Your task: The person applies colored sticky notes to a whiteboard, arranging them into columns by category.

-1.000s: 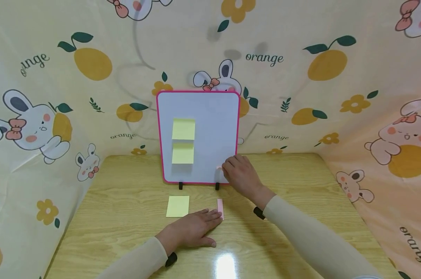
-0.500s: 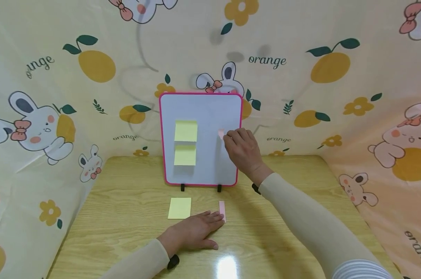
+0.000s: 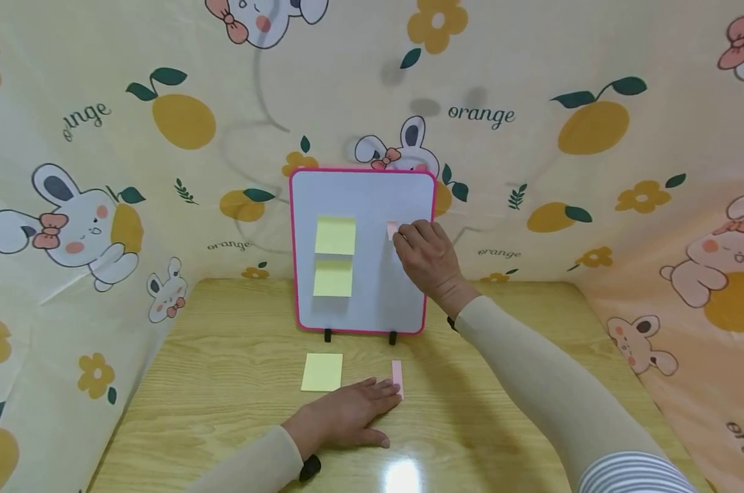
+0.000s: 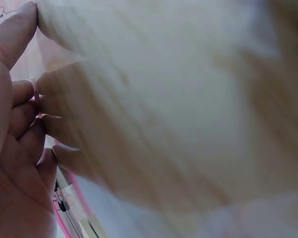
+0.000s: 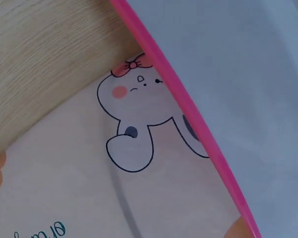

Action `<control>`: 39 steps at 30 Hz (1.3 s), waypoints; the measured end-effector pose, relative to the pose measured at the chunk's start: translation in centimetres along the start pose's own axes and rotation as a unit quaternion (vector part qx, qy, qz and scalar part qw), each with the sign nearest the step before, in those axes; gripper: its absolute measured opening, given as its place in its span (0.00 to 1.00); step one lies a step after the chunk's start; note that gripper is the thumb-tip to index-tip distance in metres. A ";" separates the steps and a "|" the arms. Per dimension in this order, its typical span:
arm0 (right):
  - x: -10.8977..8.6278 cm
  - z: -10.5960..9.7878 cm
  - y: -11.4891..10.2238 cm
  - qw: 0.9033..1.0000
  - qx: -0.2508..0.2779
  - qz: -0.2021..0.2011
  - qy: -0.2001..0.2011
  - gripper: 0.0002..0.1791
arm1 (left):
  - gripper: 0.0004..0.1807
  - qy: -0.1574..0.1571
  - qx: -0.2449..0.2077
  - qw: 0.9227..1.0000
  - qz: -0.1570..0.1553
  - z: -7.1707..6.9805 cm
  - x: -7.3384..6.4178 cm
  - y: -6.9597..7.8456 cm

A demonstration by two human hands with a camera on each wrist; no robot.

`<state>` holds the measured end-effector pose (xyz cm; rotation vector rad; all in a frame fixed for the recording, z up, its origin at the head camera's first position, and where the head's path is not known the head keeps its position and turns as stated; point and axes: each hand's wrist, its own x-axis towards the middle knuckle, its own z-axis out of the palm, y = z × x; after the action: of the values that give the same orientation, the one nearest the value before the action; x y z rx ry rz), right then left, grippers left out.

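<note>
Before the right half of a pink-framed whiteboard [image 3: 372, 198], my right hand [image 3: 427, 257] pinches a small pink sticky note [image 3: 392, 229], close over the board's surface. My left hand [image 3: 350, 414] lies flat on the table, its fingertips resting on the lower end of a narrow pink sticky-note pad [image 3: 397, 373]. Two yellow sticky notes, an upper one [image 3: 336, 235] and a lower one [image 3: 333, 279], hang on the board's left half. The left wrist view shows the fingers [image 4: 27, 106] at the tabletop; the right wrist view shows the board's pink edge [image 5: 188, 106] but no hand.
A yellow sticky-note pad [image 3: 322, 372] lies on the wooden table [image 3: 224, 383], left of the pink pad. Two black feet, one of them a left foot [image 3: 327, 335], stand under the board. A patterned cloth [image 3: 501, 157] encloses the back and sides.
My right hand has risen with the pink note from the board's lower right to its upper right. The left hand stays on the pink pad. The head view has shifted slightly.
</note>
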<state>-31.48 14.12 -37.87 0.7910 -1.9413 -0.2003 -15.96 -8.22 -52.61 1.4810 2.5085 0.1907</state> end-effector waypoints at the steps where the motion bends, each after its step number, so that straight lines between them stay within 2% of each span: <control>1: -0.1 0.1 0.0 1.000 -0.001 -0.001 -0.004 0.05 | 0.42 -0.001 -0.004 1.000 -0.001 0.0 0.0 0.1; 16: -1.2 0.8 0.0 0.999 0.004 0.010 -0.053 0.08 | 0.42 0.008 -0.007 1.000 0.005 0.9 0.1 0.0; 29: -2.4 2.3 -0.3 0.998 0.026 0.032 -0.044 0.09 | 0.43 0.003 0.004 1.000 0.002 0.9 0.1 0.0; 39: -3.5 2.7 -1.0 0.993 -0.002 0.018 -0.117 0.19 | 0.43 0.006 0.005 1.000 -0.005 0.8 0.0 -0.2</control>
<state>-32.24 14.91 -42.24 0.7557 -2.1730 -0.2854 -15.95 -8.33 -53.39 1.4761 2.5281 0.1865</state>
